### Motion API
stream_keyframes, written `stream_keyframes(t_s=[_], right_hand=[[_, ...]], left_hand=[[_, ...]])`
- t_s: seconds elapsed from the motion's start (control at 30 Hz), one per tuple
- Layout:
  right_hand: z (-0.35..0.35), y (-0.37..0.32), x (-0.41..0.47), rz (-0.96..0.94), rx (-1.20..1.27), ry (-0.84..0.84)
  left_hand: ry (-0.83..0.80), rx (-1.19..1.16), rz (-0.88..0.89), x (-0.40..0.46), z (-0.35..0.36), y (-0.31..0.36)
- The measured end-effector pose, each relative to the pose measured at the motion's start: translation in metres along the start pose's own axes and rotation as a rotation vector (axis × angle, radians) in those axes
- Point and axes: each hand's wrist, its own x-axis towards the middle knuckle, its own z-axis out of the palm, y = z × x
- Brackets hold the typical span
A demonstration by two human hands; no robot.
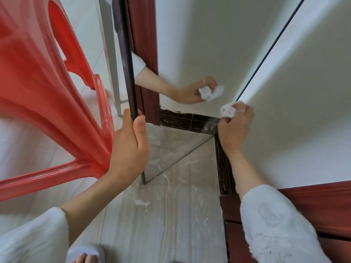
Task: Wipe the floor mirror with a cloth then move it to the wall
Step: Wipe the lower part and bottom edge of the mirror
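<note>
The floor mirror (190, 54) stands upright on the grey floor, its thin dark frame running down the left side and diagonally along the right. My left hand (131, 147) grips the mirror's left edge low down, thumb on the front of the frame. My right hand (234, 126) holds a crumpled white cloth (228, 110) against the glass near the mirror's right edge. The glass reflects my right hand, the cloth and a white wall.
A red plastic chair (47, 103) stands close on the left, touching my left wrist area. A white wall (303, 130) with dark patterned skirting (225, 173) is on the right, with a red-brown door frame (313, 205) below. My slippered foot (85, 255) is at the bottom edge.
</note>
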Motion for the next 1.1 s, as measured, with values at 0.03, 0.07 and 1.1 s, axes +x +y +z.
stream_keyframes(t_s=[0.03,0.07,1.1], right_hand=[[-0.004,-0.006,0.012,-0.028,0.012,0.059],[-0.005,-0.010,0.023,-0.047,0.031,0.110],[0.042,0.001,0.002,0.157,0.199,0.033]], left_hand=[[0.002,0.001,0.001,0.000,0.000,-0.001],[0.002,0.002,0.003,0.000,0.001,-0.001],[-0.072,0.015,0.002,-0.009,0.005,-0.016]])
